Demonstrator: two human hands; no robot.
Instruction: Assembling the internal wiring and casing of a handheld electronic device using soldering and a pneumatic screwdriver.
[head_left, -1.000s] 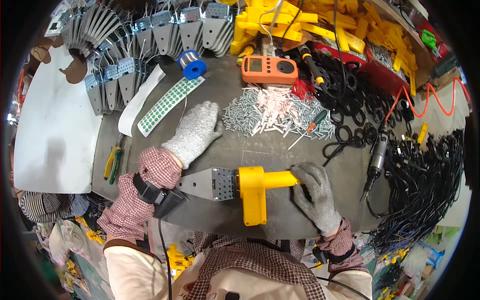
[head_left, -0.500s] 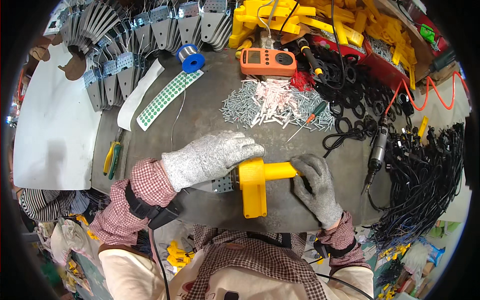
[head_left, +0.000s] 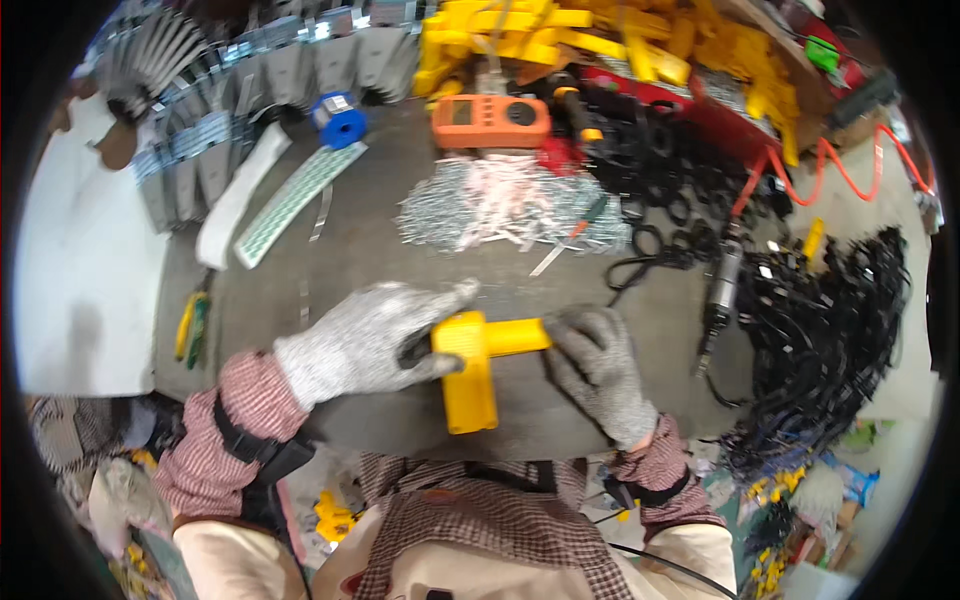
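A yellow plastic housing (head_left: 470, 400) with a handle-like arm (head_left: 515, 337) sticking out to the right is held over the near part of the table. My right hand (head_left: 600, 370), in a grey glove, is closed on the end of that arm. On the housing's left is my left hand (head_left: 365, 335), in a lighter grey glove. Its fingers stretch past the housing's upper edge and its thumb tip lies against the housing's left side, with a wide gap between thumb and fingers. The picture is smeared by motion.
Beyond my hands lie a pile of screws (head_left: 440, 210), a screwdriver (head_left: 575, 232) and an orange multimeter (head_left: 490, 122). A power screwdriver (head_left: 722, 285) and black cables (head_left: 820, 350) are at right. Pliers (head_left: 192, 325), a green-dotted strip (head_left: 300, 205) and a solder spool (head_left: 340, 122) are at left.
My left hand has loosened from over the housing's top, its thumb now apart from its fingers. The grey perforated plate beside the housing no longer shows. The whole view has shifted.
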